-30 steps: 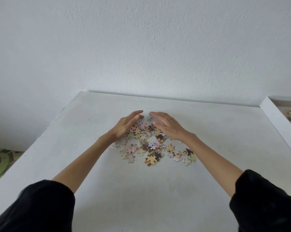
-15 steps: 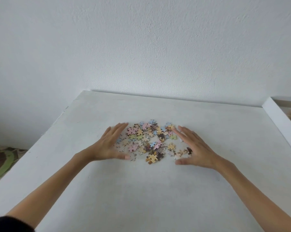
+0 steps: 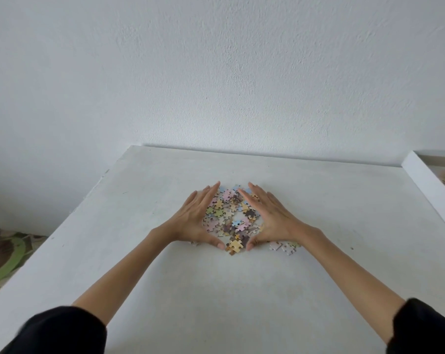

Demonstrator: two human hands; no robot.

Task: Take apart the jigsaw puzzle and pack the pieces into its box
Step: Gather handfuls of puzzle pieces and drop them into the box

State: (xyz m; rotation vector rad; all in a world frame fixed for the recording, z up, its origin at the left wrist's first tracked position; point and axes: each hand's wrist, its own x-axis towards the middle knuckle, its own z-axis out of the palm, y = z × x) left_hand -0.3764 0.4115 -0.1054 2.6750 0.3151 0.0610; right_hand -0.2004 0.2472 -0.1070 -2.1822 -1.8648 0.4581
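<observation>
matt white table (image 3: 216,290), cardboard puzzle pieces (image 3: 231,213), rough plastered wall (image 3: 216,72)

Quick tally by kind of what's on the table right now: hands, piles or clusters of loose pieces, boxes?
Hands: 2, left hand and right hand, cupped around the main pile
Main pile: 1
Stray cluster outside the right hand: 1
Box, right edge, partly visible: 1
Total: 5

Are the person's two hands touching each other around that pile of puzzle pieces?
Apart. The head view shows pieces between the left hand and right hand, at both fingertips and thumbs.
</observation>
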